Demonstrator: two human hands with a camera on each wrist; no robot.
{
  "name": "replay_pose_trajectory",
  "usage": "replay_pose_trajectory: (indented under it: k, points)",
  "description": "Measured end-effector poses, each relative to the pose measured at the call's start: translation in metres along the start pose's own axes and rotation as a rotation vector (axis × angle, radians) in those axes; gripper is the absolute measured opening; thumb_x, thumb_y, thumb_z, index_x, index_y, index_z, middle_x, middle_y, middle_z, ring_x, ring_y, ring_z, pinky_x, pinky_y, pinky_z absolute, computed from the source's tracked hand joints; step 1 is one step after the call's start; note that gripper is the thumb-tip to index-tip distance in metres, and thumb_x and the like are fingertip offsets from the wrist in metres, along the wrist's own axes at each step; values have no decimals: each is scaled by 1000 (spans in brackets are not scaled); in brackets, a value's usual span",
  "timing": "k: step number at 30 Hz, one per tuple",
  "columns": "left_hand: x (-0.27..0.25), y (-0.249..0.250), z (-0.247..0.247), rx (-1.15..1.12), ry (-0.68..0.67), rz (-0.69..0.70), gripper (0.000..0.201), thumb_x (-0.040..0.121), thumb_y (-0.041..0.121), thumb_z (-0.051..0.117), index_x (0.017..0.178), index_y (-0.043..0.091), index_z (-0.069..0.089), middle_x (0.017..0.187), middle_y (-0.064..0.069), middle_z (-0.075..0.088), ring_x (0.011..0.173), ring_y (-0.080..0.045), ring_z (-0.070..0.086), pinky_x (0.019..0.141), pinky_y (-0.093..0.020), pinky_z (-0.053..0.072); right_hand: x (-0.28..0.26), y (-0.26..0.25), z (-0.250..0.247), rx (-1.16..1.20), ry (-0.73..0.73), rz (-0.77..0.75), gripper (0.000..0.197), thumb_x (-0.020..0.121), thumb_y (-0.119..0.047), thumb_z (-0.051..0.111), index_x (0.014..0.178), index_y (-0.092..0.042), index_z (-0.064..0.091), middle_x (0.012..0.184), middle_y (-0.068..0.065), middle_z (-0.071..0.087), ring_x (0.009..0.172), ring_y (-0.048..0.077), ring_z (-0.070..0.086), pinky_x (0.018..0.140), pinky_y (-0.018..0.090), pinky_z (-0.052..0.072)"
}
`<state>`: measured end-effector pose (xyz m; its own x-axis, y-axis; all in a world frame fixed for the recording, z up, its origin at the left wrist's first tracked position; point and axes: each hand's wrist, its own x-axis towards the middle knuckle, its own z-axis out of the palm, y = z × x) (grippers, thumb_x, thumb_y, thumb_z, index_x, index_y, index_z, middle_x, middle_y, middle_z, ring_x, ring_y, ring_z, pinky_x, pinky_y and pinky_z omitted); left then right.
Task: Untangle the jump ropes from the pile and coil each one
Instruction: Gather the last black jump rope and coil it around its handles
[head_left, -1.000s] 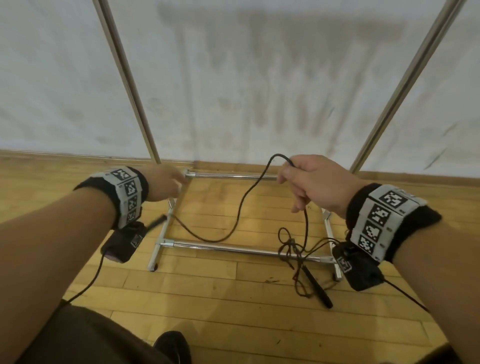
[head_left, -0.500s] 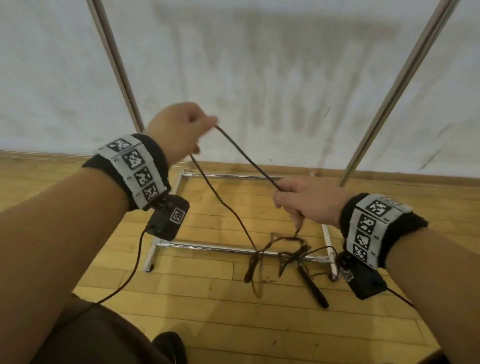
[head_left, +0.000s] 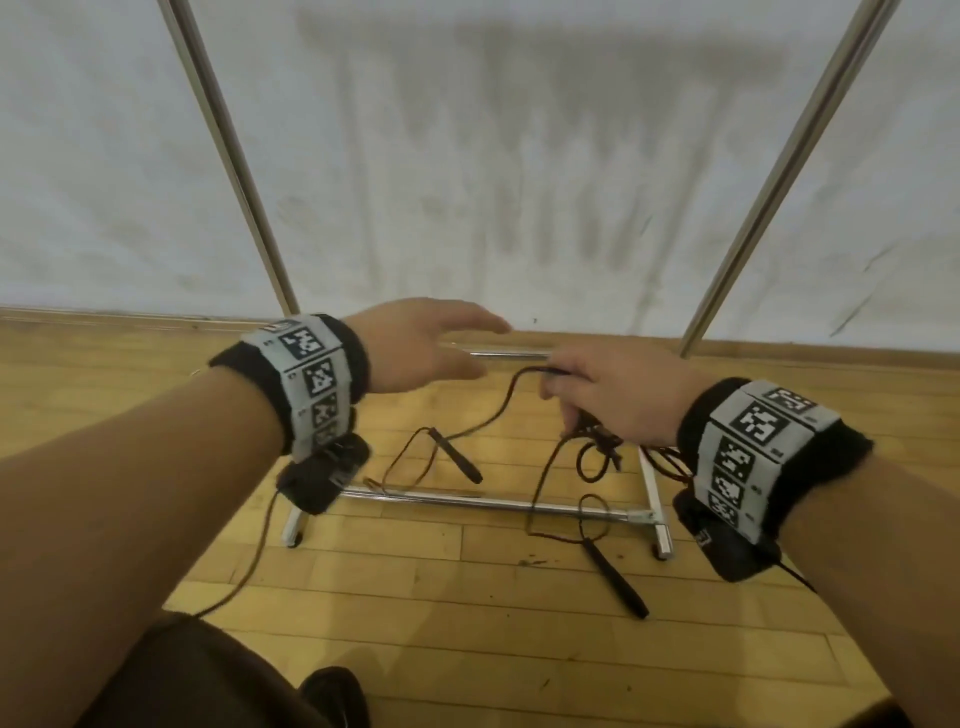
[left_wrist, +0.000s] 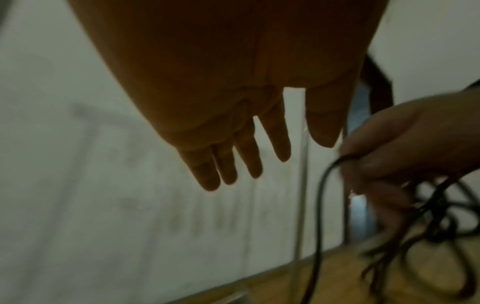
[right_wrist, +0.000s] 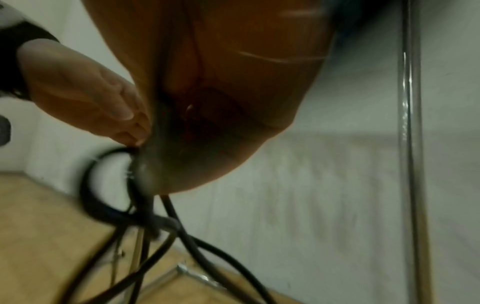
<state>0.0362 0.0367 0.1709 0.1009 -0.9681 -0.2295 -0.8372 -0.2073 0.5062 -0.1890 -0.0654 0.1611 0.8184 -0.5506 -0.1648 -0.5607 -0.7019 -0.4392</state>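
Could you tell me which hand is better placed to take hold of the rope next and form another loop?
The left hand: its fingers are straight, empty, and beside the rope. The right hand already grips gathered rope.

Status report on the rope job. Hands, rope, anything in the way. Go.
Left hand open, empty. Right hand grips rope with tangled loops bunched beneath. Two handles on floor; rope draped across metal rack base.

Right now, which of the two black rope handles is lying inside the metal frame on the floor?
The far left handle, lying between the metal frame rails below the left hand. The other handle lies outside the front rail, nearer the person.
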Motion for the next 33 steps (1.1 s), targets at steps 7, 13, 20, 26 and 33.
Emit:
replay_pose_trajectory:
  k: [7, 13, 20, 26, 33]
  points:
    - [3, 35, 1, -91, 79, 97, 14, 95, 51, 68, 90, 40, 74, 75, 12, 76, 76, -6, 75, 81, -40, 55, -9, -14, -7, 254, 72, -42, 11, 100, -34, 57, 97, -38, 67, 81, -8, 74, 75, 8, 71, 76, 34, 60]
    - [4, 13, -13, -289, 363, 71, 21, 100, 45, 63, 84, 38, 75, 59, 5, 64, 60, -12, 73, 73, -36, 54, -2, 8, 3, 342, 16, 132, 11, 98, -31, 61, 96, -30, 72, 95, -7, 74, 96, 15, 71, 90, 42, 61]
    - [16, -13, -15, -485, 463, -59, 28, 103, 31, 62, 80, 24, 77, 58, 4, 60, 54, -18, 63, 74, -50, 65, -7, 16, -4, 687, -30, 171, 35, 94, -16, 72, 128, -22, 63, 109, 4, 74, 91, 21, 76, 70, 33, 62]
    - [15, -35, -12, -516, 331, -169, 22, 109, 22, 55, 104, 20, 76, 75, -5, 75, 56, -21, 67, 58, -34, 62, -13, 10, -23, 949, -40, 150, 27, 94, 1, 65, 120, -8, 69, 89, 8, 64, 63, 17, 57, 71, 32, 63]
    - [18, -29, -2, -455, 93, -116, 18, 103, 12, 62, 104, 22, 76, 96, -7, 77, 77, -19, 74, 71, -34, 62, -16, 2, -29, 487, -78, 96, 11, 96, -8, 67, 101, -10, 76, 71, 11, 60, 57, 15, 52, 63, 29, 49]
